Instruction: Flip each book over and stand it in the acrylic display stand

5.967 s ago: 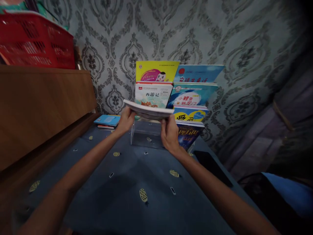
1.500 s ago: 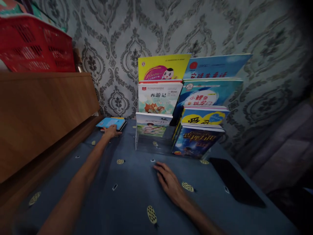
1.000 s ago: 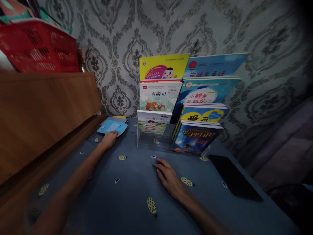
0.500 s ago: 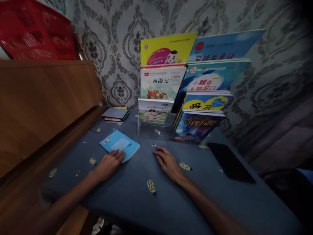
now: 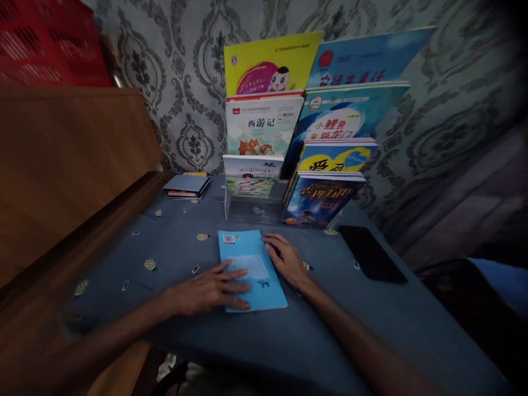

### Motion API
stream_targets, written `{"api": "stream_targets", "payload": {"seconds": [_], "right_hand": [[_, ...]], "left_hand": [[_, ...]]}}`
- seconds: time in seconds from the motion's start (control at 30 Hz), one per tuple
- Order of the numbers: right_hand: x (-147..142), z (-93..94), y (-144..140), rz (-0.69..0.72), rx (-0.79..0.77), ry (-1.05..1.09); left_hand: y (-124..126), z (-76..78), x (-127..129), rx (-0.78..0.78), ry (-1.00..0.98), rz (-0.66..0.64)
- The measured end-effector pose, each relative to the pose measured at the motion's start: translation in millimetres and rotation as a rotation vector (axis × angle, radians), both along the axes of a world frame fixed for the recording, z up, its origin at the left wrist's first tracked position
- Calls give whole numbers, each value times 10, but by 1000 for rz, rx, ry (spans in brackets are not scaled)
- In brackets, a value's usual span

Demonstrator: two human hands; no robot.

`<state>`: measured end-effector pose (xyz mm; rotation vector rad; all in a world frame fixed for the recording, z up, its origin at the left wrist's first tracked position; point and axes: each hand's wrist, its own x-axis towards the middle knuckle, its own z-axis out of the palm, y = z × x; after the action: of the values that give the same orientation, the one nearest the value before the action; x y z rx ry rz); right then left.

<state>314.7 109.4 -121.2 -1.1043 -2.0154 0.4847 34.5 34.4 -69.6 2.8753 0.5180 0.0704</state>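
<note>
A thin light-blue book [image 5: 258,291] lies flat on the table, its barcode side facing up. Across its left part my left hand [image 5: 214,289] rests with the fingers spread. My right hand [image 5: 286,261] is at the book's right edge, fingertips touching near its upper right corner, fingers loosely bent and apart. Behind the book stands a clear tiered rack [image 5: 243,210] filled with upright children's books. In its lower left slot is a book with a green landscape cover [image 5: 253,184]; a dark-blue book [image 5: 317,201] fronts the lower right.
A small stack of books [image 5: 186,184] sits at the back left of the cloth-covered table [image 5: 165,247]. A black flat slab [image 5: 371,253] lies on the right. On the left, a wooden cabinet [image 5: 74,165] holds a red plastic basket [image 5: 49,44].
The light-blue book has moved right and turned straighter, with my left hand on it. My right hand now touches its right edge. The view has shifted slightly.
</note>
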Motion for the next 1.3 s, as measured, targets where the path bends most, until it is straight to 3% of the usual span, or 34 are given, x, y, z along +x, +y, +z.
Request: {"api": "stream_targets", "payload": {"seconds": [0.2, 0.33, 0.43, 0.57, 0.73, 1.0, 1.3], "right_hand": [[-111, 7, -80, 40, 61, -93], [-436, 74, -106, 210, 76, -135], [-690, 147, -49, 305, 1, -202], [-816, 195, 79, 299, -92, -313], [-628, 114, 158, 171, -61, -386], [-29, -24, 119, 72, -66, -351], [87, -39, 191, 90, -169, -117]], "left_hand": [[119, 47, -60, -26, 95, 116], [291, -71, 40, 107, 23, 341], [476, -198, 123, 211, -29, 521], [609, -354, 147, 260, -82, 580], [597, -435, 130, 292, -50, 616], [613, -394, 122, 255, -58, 632], [842, -264, 290, 201, 33, 614]]}}
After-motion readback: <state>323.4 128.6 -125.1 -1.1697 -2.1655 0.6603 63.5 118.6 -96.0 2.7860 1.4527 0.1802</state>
